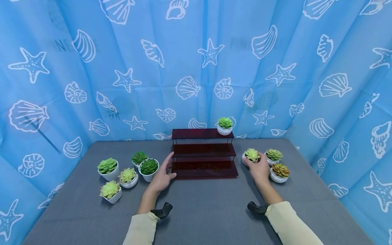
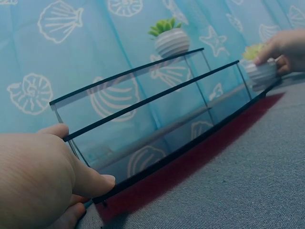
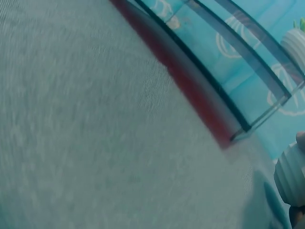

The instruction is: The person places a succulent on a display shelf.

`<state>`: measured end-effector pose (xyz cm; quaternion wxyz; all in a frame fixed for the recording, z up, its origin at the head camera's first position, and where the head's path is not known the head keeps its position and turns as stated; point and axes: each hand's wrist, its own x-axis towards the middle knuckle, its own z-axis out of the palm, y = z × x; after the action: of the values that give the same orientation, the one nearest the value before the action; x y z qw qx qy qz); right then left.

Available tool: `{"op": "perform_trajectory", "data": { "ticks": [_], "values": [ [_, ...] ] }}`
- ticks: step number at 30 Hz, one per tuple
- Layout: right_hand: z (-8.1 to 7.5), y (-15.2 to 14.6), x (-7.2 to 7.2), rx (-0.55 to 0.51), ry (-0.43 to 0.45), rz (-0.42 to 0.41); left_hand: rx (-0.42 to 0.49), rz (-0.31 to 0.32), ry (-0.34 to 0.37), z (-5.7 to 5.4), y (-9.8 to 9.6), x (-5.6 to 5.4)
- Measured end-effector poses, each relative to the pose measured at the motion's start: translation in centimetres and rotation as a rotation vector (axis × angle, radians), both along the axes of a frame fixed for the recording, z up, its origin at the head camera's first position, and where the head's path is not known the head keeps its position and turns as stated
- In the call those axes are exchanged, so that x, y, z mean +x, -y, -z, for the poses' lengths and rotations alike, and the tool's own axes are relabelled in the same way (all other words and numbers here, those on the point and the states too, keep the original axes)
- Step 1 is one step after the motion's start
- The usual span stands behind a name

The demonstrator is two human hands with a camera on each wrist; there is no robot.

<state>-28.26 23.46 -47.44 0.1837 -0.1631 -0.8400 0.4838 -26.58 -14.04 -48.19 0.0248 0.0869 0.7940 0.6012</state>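
A dark-red translucent three-tier display shelf (image 1: 204, 149) stands at the back middle of the table. My left hand (image 1: 162, 175) is at its left end. In the left wrist view that hand's thumb (image 2: 102, 181) lies against the lowest tier's corner, and a finger touches the middle tier. Right of the shelf, my right hand (image 1: 259, 168) pinches a white ribbed pot (image 2: 259, 74) with a pale green succulent (image 1: 251, 154). Part of this pot (image 3: 290, 176) shows at the right wrist view's edge, a shadow beside it. Another potted green succulent (image 1: 225, 126) stands on the top tier's right end.
Close to my right hand stand a green potted succulent (image 1: 273, 156) and an orange-tinged one (image 1: 279, 172). Several potted succulents (image 1: 128, 177) are grouped on the left. Grey cloth (image 1: 211, 211) covers the table, and a blue shell-print curtain (image 1: 190, 61) hangs behind.
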Motion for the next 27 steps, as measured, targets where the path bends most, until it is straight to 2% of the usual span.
{"op": "perform_trajectory", "data": {
  "ticks": [13, 18, 19, 25, 26, 27],
  "values": [
    [-3.7, 2.3, -1.1, -0.089, -0.109, -0.037, 0.0, 0.003, -0.002, -0.1, 0.0, 0.0],
    [-4.7, 3.5, -1.7, -0.058, -0.122, -0.092, 0.005, 0.01, -0.001, -0.3, 0.0, 0.1],
    [-4.8, 3.7, -1.8, -0.044, -0.118, -0.102, 0.008, 0.015, 0.003, -0.7, 0.0, 0.3],
    [-5.0, 5.1, -2.2, 0.022, -0.096, -0.155, 0.008, 0.013, 0.0, -0.7, 0.0, 0.4],
    [-4.9, 5.3, -2.2, 0.029, -0.092, -0.164, 0.007, 0.009, -0.004, -0.3, 0.0, 0.1],
    [-4.9, 5.5, -2.3, 0.029, -0.092, -0.173, 0.008, 0.01, -0.003, -0.3, 0.0, 0.1]
  ]
}}
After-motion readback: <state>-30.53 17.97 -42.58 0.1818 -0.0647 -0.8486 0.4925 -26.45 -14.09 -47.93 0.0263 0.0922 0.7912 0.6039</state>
